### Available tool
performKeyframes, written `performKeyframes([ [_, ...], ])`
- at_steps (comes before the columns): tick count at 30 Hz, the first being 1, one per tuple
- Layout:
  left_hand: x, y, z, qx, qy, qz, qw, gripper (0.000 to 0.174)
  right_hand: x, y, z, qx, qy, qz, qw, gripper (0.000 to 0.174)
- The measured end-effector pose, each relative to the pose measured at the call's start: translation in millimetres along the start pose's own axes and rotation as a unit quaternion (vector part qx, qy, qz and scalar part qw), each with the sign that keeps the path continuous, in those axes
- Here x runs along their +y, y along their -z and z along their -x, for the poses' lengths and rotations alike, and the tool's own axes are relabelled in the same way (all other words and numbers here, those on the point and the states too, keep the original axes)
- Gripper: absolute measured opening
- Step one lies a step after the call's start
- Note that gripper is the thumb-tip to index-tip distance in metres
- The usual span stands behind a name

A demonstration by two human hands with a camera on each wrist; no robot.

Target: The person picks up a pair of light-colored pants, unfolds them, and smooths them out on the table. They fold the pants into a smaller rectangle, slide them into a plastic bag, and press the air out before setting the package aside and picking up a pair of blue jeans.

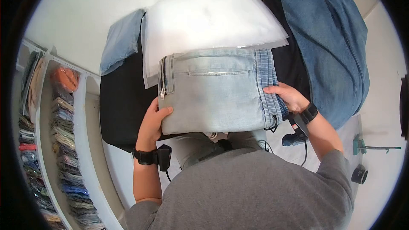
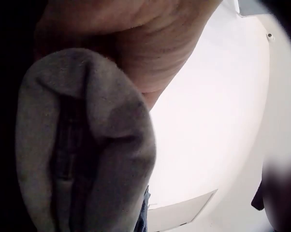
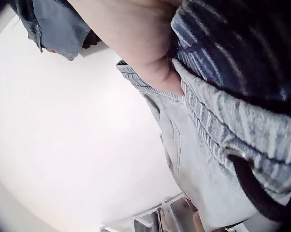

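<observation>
A folded pair of light-blue jeans (image 1: 213, 98) spans the space between both hands in the head view, a zipped pocket at its left end and a ribbed elastic waistband (image 1: 266, 96) at its right. My left hand (image 1: 151, 121) grips the left end, thumb on top near the zip pull. My right hand (image 1: 292, 98) pinches the waistband, thumb on top and the other fingers underneath, hidden. Close up, the left wrist view shows the rolled fold (image 2: 87, 125) below the palm. A dark drawstring (image 3: 252, 188) hangs from an eyelet in the right wrist view.
Clear plastic bags (image 1: 213, 17) lie on the black-covered table (image 1: 123, 110) beyond the jeans. A folded blue garment (image 1: 123, 38) sits at the table's left. Darker blue jeans (image 1: 328, 42) are heaped at the right. Shelves (image 1: 47, 85) of bagged clothes stand on the left.
</observation>
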State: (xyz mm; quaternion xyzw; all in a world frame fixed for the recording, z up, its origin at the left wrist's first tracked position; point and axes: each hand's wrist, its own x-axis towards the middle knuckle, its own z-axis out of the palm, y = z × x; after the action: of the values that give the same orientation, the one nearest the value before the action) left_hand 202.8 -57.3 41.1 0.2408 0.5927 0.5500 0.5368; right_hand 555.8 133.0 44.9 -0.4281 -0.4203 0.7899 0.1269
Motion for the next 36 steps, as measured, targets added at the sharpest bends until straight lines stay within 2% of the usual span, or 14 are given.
performKeyframes([
  [5,17.7,-26.6,15.6,0.038,-0.042,-0.022,0.998,0.059,8.8,-0.8,-0.9,0.02,0.048,0.008,0.999,0.05],
  [7,32.3,-42.8,24.0,0.05,-0.146,-0.147,0.977,0.059,6.4,-5.4,3.3,0.023,0.044,-0.005,0.999,0.045],
  [9,49.4,-61.8,30.5,0.058,-0.175,-0.203,0.962,0.061,3.7,-12.4,8.3,0.023,0.048,-0.031,0.998,0.04],
  [11,69.1,-89.7,40.7,0.091,-0.226,-0.446,0.861,0.064,4.7,-12.2,7.3,0.019,0.042,-0.046,0.998,0.036],
  [12,61.8,-92.9,34.4,0.086,-0.304,-0.507,0.802,0.066,4.8,-13.0,7.6,0.018,0.048,-0.052,0.997,0.036],
  [13,61.5,-99.5,33.3,0.085,-0.304,-0.506,0.803,0.066,5.4,-13.3,7.9,0.015,0.053,-0.059,0.997,0.036],
  [16,64.0,-126.9,31.6,0.064,-0.344,-0.629,0.694,0.068,7.1,-12.1,7.5,0.018,0.06,-0.064,0.996,0.033],
  [24,63.6,-198.3,5.8,-0.004,-0.421,-0.548,0.722,0.06,12.0,-8.7,5.3,-0.005,0.054,-0.097,0.994,0.032],
  [26,48.8,-216.7,-1.9,-0.074,-0.377,-0.496,0.779,0.051,14.3,-6.7,5.2,0.006,0.062,-0.079,0.995,0.032],
  [27,30.0,-219.3,-4.8,-0.117,-0.406,-0.46,0.781,0.052,16.1,-4.7,5.1,0.018,0.069,-0.059,0.996,0.032],
  [29,10.3,-212.4,-0.4,-0.187,-0.462,-0.457,0.737,0.06,21.7,-1.3,1.9,0.008,0.07,-0.077,0.995,0.032],
  [32,11.3,-198.7,16.1,-0.231,-0.455,-0.528,0.679,0.069,24.3,-0.6,0.3,0.007,0.088,-0.09,0.992,0.036],
  [35,0.5,-197.7,11.6,-0.226,-0.485,-0.561,0.631,0.076,17.1,-7.9,15.6,-0.06,0.086,-0.246,0.964,0.045],
  [36,-3.4,-199.1,9.9,-0.228,-0.499,-0.559,0.622,0.077,23.6,-7.7,15.4,-0.036,0.091,-0.196,0.976,0.053],
])
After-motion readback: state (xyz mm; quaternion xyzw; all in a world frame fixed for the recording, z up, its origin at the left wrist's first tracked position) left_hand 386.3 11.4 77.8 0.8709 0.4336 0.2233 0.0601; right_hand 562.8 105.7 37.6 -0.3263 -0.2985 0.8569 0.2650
